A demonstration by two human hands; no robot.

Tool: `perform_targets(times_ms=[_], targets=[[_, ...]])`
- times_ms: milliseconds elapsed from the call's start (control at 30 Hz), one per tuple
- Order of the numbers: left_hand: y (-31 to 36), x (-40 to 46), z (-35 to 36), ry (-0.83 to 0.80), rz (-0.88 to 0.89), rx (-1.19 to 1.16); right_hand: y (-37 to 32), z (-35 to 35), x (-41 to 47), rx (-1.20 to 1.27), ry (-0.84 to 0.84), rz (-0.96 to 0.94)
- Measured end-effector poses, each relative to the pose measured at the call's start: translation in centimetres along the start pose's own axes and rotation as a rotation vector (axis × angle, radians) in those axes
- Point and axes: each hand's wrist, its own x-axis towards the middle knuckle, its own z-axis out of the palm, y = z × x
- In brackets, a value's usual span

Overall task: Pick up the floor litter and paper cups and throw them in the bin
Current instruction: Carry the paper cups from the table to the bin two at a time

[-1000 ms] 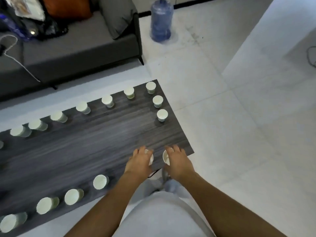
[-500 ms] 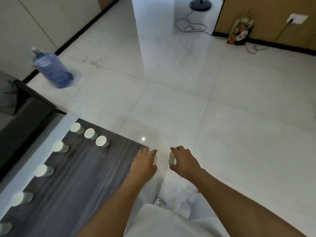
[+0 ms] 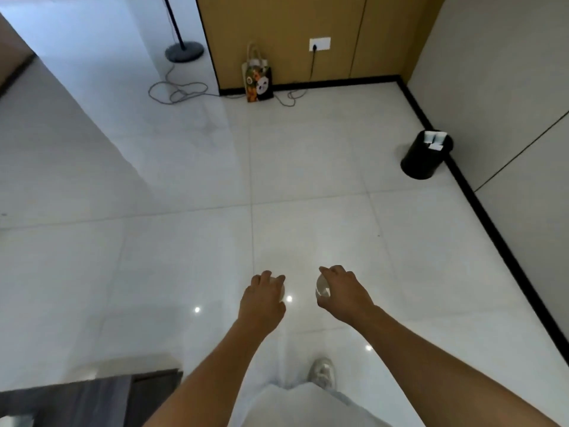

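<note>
You turned from the table (image 3: 92, 392); far right, the black bin (image 3: 423, 157) held white litter; your left hand (image 3: 261, 300) and right hand (image 3: 341, 295) each gripped a paper cup (image 3: 322, 287).

The left grip (image 3: 261, 298) covers nearly all of its paper cup (image 3: 282, 293); only a sliver of wall shows. The bench (image 3: 92, 396) is cut off by the bottom edge. Inside the bin (image 3: 423, 155), the white pieces are too small to identify.

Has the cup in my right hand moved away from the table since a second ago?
Yes. The paper cup in the right hand is past the table corner, above bare floor.
</note>
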Motion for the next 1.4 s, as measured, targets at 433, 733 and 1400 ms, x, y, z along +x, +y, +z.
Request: perform_targets(times_ms=[433,733,1400], targets=[[18.8,21.3,-4.0,-0.116,0.336,0.103,18.7,-12.9,8.1,0.135,0.133,0.278],[28.7,38.9,-8.4,-0.182,0.491,0.161,26.6,-23.2,20.2,0.212,0.169,0.410],[59.6,73.3,-12.9,-0.173,0.504,0.130,57.2,-49.8,40.7,0.245,0.202,0.489]])
